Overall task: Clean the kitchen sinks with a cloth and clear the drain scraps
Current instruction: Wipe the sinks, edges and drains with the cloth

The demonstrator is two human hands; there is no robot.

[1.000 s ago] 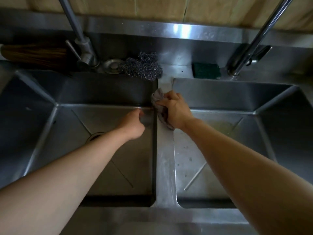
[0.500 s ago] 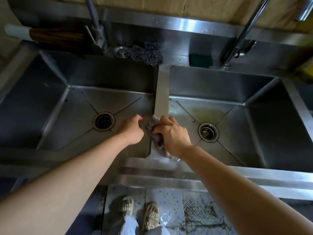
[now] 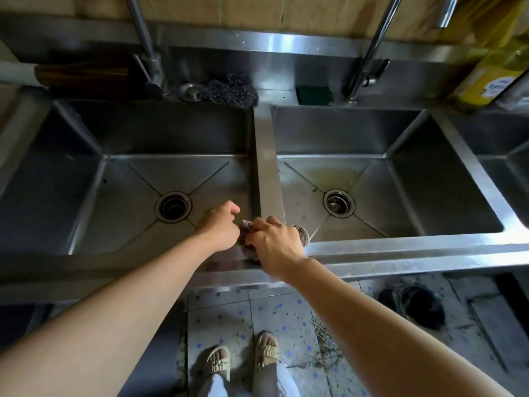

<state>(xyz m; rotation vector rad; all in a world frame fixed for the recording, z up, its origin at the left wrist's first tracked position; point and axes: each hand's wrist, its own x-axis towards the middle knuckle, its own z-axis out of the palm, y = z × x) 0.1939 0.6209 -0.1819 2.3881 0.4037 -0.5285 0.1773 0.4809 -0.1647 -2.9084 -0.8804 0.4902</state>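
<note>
Two steel sinks lie side by side, the left sink (image 3: 86,179) and the right sink (image 3: 423,179), parted by a narrow divider (image 3: 267,167). My right hand (image 3: 276,245) grips a grey-brown cloth (image 3: 303,234) at the near end of the divider, where it meets the front rim. My left hand (image 3: 220,227) has curled fingers at the cloth's left edge; whether it holds the cloth I cannot tell. The left drain (image 3: 173,207) looks dark. The right drain (image 3: 338,203) holds scraps, with a yellowish stain behind it.
Two taps (image 3: 146,53) (image 3: 369,53) rise at the back ledge. A steel wool pad (image 3: 232,93), a drain plug (image 3: 189,91), a green sponge (image 3: 315,95) and a brush (image 3: 80,75) lie there. A yellow bottle (image 3: 486,78) stands right. A third basin (image 3: 501,156) adjoins.
Both hands have slid with the cloth along the divider from its far end to the near front rim. The view has pulled back, showing the floor and feet.
</note>
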